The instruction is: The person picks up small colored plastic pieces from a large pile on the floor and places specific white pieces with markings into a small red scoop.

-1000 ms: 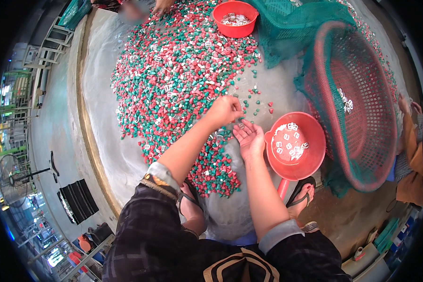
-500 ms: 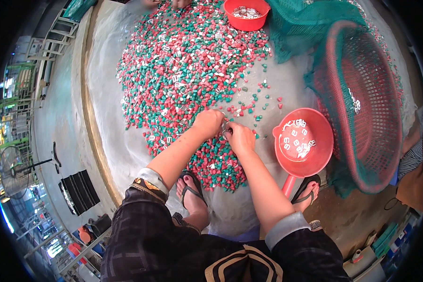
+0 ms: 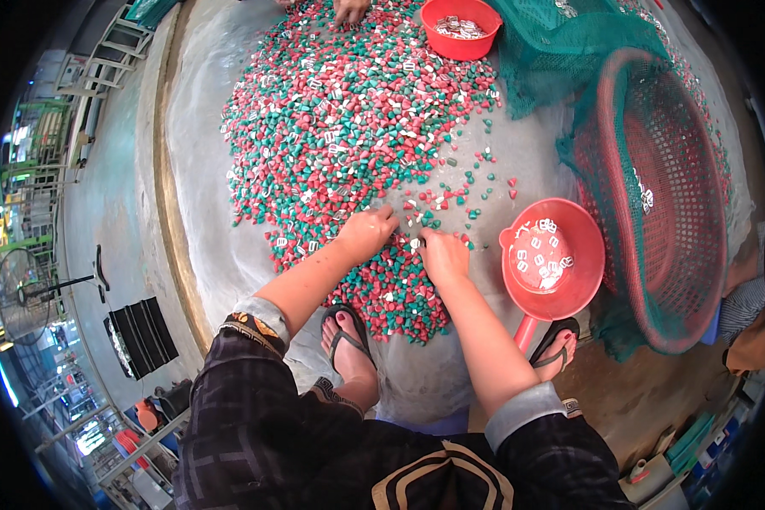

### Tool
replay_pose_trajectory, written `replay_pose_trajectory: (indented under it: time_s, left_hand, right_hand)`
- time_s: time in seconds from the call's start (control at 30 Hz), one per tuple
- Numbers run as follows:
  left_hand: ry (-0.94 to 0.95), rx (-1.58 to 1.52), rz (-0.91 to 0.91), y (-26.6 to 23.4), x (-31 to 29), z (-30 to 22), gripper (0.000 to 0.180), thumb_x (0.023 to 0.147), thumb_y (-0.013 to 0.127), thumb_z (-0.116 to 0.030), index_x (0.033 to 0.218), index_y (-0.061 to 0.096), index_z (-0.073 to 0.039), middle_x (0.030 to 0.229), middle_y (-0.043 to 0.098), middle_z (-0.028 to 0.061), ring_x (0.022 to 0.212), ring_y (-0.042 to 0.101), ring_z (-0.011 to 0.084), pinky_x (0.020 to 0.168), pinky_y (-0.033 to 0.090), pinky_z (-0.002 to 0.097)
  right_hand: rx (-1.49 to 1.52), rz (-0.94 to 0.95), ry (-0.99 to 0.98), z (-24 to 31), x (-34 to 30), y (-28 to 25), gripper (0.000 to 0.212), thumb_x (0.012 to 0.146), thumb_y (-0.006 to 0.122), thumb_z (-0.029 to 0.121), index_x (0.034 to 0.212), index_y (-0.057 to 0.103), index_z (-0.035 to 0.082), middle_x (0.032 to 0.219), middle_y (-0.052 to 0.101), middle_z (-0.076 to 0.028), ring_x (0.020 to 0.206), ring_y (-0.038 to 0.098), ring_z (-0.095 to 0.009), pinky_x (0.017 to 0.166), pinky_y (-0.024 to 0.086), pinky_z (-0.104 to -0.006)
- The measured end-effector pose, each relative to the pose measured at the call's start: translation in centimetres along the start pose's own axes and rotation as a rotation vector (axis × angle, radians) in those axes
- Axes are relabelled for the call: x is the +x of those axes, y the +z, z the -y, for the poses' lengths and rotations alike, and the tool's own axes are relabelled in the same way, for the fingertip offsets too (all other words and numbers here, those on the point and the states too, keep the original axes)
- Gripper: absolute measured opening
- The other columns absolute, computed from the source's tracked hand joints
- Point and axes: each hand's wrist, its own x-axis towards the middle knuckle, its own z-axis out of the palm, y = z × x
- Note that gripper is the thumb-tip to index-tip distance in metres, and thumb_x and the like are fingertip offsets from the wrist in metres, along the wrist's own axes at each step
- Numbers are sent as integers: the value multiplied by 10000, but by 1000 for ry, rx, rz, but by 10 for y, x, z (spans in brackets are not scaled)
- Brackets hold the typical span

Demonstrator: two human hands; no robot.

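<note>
A big heap of small red, green and white plastic pieces (image 3: 348, 127) covers a grey sheet (image 3: 221, 246) on the floor. My left hand (image 3: 367, 231) rests knuckles-up on the near edge of the heap, fingers curled into the pieces. My right hand (image 3: 444, 253) lies beside it, fingertips down among the pieces; whether either hand holds a piece is hidden. To the right of my right hand stands a red scoop (image 3: 552, 259) with a handle, holding several white pieces.
A large red basket (image 3: 654, 204) draped in green net leans at the right. A red bowl (image 3: 461, 27) of white pieces stands at the far side, next to another person's hand (image 3: 348, 10). My sandalled feet (image 3: 348, 340) sit at the sheet's near edge.
My right hand has moved from beside the scoop back to the heap. Both hands now work close together at its near edge.
</note>
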Motion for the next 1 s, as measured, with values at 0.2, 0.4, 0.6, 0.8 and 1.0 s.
replay_pose_trajectory:
  time_s: [0.2, 0.4, 0.6, 0.8, 1.0]
  left_hand:
    - [-26, -287, -147, -9, -8, 16, 139, 678, 598, -31, 798, 541, -69, 800, 536, 56, 730, 601, 215, 607, 494, 334]
    - [-385, -1230, 59, -61, -13, 48, 144, 681, 515, 50, 768, 443, -40, 745, 564, 59, 733, 581, 158, 615, 473, 291]
    - [-341, -570, -169, 0, -49, 5, 120, 692, 534, -52, 794, 471, -53, 830, 569, 152, 806, 568, 310, 692, 438, 405]
    - [-243, -841, -192, -12, -57, -49, 161, 690, 518, -38, 838, 458, -16, 842, 571, 135, 815, 595, 271, 694, 471, 359]
    - [-629, -1735, -179, -11, -78, 12, 205, 692, 537, 67, 830, 444, -53, 824, 579, 97, 734, 604, 162, 543, 502, 269]
  right_hand:
    - [356, 17, 216, 1, 1, 0, 164, 660, 708, 137, 770, 613, 60, 659, 608, -101, 645, 606, -245, 584, 464, -356]
    - [1099, 110, 326, -3, -3, -14, 151, 686, 708, 52, 748, 572, 38, 620, 541, 24, 523, 446, -45, 492, 350, -198]
    - [1021, 11, 382, 15, -21, -18, 130, 714, 683, 66, 747, 558, 66, 605, 522, 40, 474, 397, -26, 418, 285, -193]
    - [881, -211, 474, -23, -34, -17, 139, 739, 662, 99, 780, 529, 93, 582, 477, 53, 405, 334, -18, 340, 208, -196]
    - [934, -173, 498, -14, -49, -38, 118, 714, 668, 55, 765, 562, 58, 560, 470, 61, 479, 370, -19, 425, 254, -198]
